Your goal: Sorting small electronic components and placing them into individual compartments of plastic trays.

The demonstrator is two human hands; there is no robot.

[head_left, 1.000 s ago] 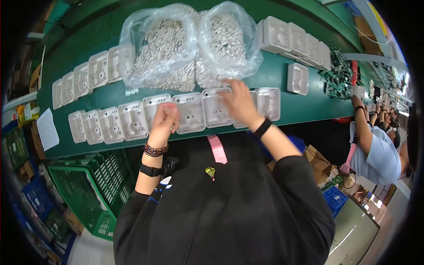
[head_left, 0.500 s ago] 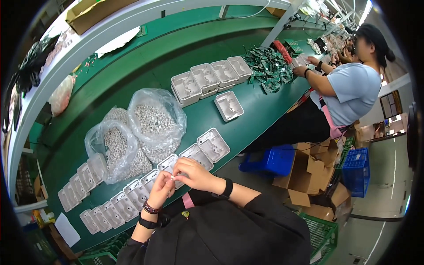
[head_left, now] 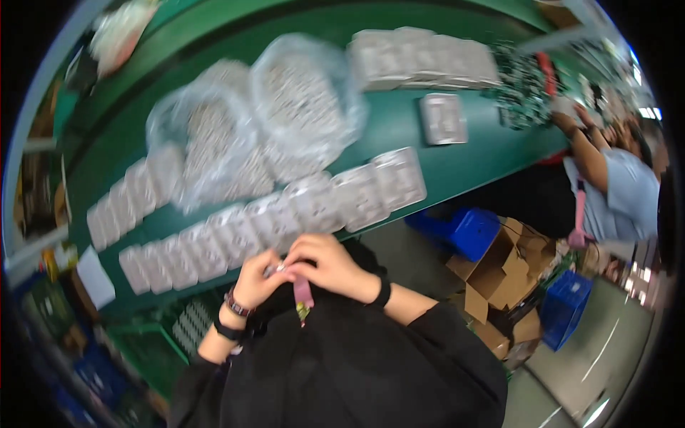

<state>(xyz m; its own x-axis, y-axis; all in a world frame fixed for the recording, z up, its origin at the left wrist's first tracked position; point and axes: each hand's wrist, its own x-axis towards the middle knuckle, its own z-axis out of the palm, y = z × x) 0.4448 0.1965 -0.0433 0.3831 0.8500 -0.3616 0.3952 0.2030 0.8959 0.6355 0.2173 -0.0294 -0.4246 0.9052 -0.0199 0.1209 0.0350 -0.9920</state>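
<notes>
My left hand (head_left: 255, 281) and my right hand (head_left: 330, 269) meet in front of the bench's near edge. Both are closed, fingertips pressed together round a small white part (head_left: 276, 269); blur and fingers hide its shape. Just beyond them, a slanting row of shallow grey-white plastic housings (head_left: 314, 205) lies along the edge of the green bench. Behind that row, one clear plastic bag (head_left: 353, 110) and another clear bag (head_left: 163, 132) hold heaps of small white parts (head_left: 296, 100).
More housings (head_left: 139, 187) overlap at the left, and stacked ones (head_left: 421, 60) stand at the back. A single housing (head_left: 444, 120) lies apart, near a pile of green circuit boards (head_left: 524, 89). A co-worker (head_left: 617, 178) sits at the right, beyond cardboard boxes (head_left: 506, 260) and blue crates (head_left: 564, 307).
The view has swung, so the bench appears higher and is smeared by motion. My joined hands have drawn back from over the housings to the bench's near side, still pinching the small part.
</notes>
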